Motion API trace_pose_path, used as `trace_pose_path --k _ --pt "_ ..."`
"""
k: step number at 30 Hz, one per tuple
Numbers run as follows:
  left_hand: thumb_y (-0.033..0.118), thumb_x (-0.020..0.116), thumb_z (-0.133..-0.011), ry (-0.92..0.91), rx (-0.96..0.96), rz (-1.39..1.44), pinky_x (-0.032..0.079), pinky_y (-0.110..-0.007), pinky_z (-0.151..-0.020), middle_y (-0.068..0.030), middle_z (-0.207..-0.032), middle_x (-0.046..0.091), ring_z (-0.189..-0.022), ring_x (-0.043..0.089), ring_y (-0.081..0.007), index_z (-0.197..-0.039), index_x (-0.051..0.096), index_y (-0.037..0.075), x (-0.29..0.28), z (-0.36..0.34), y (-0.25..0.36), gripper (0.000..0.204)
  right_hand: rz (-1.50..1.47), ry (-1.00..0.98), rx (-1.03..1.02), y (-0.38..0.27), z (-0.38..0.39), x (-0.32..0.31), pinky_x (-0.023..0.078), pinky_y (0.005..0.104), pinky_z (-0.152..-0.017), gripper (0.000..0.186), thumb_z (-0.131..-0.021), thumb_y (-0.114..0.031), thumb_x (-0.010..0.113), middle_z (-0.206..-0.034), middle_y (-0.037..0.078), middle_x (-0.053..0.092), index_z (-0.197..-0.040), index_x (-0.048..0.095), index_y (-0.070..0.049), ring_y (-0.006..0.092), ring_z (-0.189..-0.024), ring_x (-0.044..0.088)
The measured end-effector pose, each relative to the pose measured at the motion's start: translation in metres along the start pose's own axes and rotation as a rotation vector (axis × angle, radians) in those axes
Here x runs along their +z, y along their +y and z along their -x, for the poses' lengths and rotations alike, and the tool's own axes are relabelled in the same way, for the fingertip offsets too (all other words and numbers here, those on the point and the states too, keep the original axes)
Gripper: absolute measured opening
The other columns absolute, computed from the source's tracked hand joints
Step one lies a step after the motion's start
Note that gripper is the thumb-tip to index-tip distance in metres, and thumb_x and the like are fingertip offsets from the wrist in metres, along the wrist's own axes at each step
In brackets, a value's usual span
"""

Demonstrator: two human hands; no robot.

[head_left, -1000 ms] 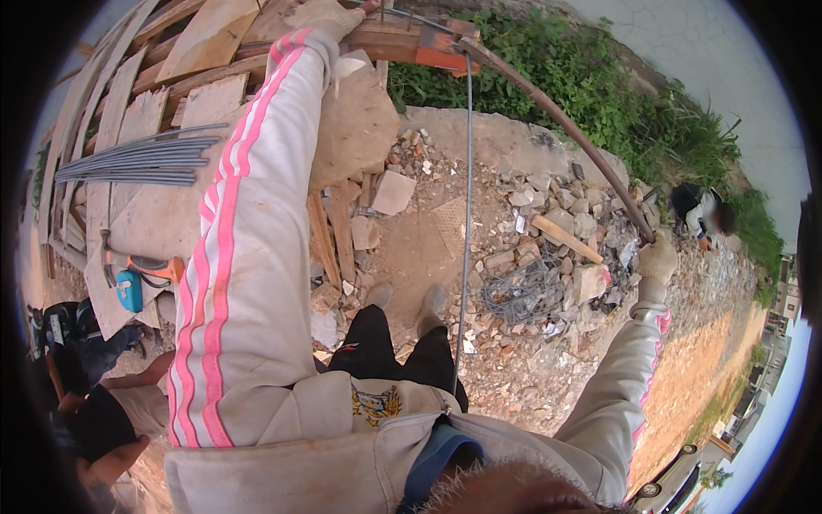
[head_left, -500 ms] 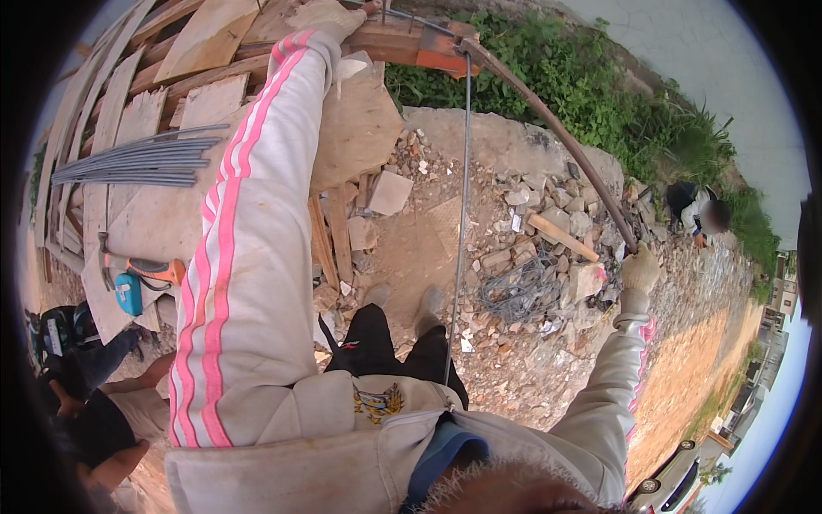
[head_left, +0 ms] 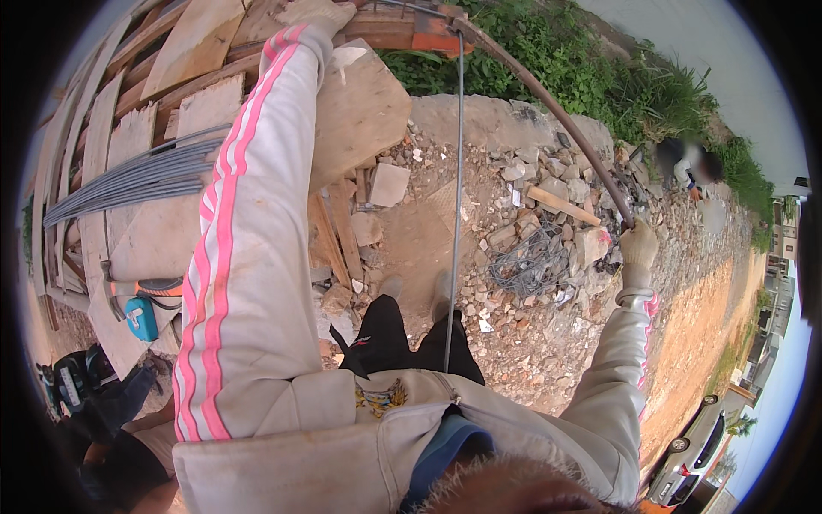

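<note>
In a pale work glove, my right hand (head_left: 640, 244) is closed around the lower end of a long brown metal bar (head_left: 561, 116). The bar's upper end meets an orange-painted metal piece (head_left: 432, 41) on a timber beam. From that joint a thin steel rod (head_left: 461, 163) runs down towards my body, bent sharply from a stretch lying along the beam. My left hand (head_left: 318, 13), gloved too, is closed at the beam's left part. The upper picture edge cuts it off, so what its fingers grip is hidden.
Grey steel rods (head_left: 128, 180) lie on boards at left, near a hammer (head_left: 158, 287) and a teal tape measure (head_left: 141, 319). Rubble with tangled wire (head_left: 531, 261) covers the ground ahead. One person (head_left: 681, 163) crouches far right; another (head_left: 128, 463) is low at left.
The view has shifted slightly, so the beam and bar sit higher in the picture. Both hands keep their places on the beam and the bar. The bent rod looks much the same.
</note>
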State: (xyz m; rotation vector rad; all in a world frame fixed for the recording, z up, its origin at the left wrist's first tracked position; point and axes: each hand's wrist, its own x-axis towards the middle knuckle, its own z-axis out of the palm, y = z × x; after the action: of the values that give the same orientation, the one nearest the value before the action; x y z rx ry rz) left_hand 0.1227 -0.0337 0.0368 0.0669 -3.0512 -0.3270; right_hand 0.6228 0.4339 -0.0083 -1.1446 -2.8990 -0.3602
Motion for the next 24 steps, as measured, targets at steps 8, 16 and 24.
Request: trace_pose_path --k 8,16,24 --pt "0.097 0.046 -0.074 0.036 0.120 -0.151 0.021 -0.057 -0.125 -0.0235 -0.166 0.031 -0.154 0.027 -0.0418 -0.160 0.037 0.008 0.042 -0.034 -0.030 0.124 0.070 0.011 0.099 -0.029 0.065 -0.022 0.055 0.0519 -0.079 0.025 -0.088 -0.021 0.062 -0.092 0.021 0.074 -0.106 0.076 -0.011 0.0409 -0.088 0.072" --pt "0.093 0.047 -0.077 0.022 0.251 -0.137 0.019 -0.060 -0.124 -0.0244 -0.165 0.031 -0.154 0.026 -0.0427 -0.158 0.040 0.012 0.044 -0.048 -0.051 0.115 -0.017 0.005 0.134 -0.037 0.086 -0.022 0.055 0.0547 -0.079 0.022 -0.090 -0.024 0.060 -0.094 0.024 0.073 -0.102 0.074 -0.011 0.0443 -0.092 0.070" --pt "0.048 0.072 -0.085 0.287 0.784 0.198 0.049 -0.050 -0.101 -0.0217 -0.124 0.062 -0.117 0.061 -0.0411 -0.136 0.056 0.004 -0.031 0.112 -0.064 0.069 -0.053 0.020 0.106 -0.030 0.085 -0.016 0.055 0.0539 -0.081 0.025 -0.090 -0.025 0.059 -0.096 0.022 0.074 -0.104 0.075 -0.011 0.0430 -0.092 0.071"
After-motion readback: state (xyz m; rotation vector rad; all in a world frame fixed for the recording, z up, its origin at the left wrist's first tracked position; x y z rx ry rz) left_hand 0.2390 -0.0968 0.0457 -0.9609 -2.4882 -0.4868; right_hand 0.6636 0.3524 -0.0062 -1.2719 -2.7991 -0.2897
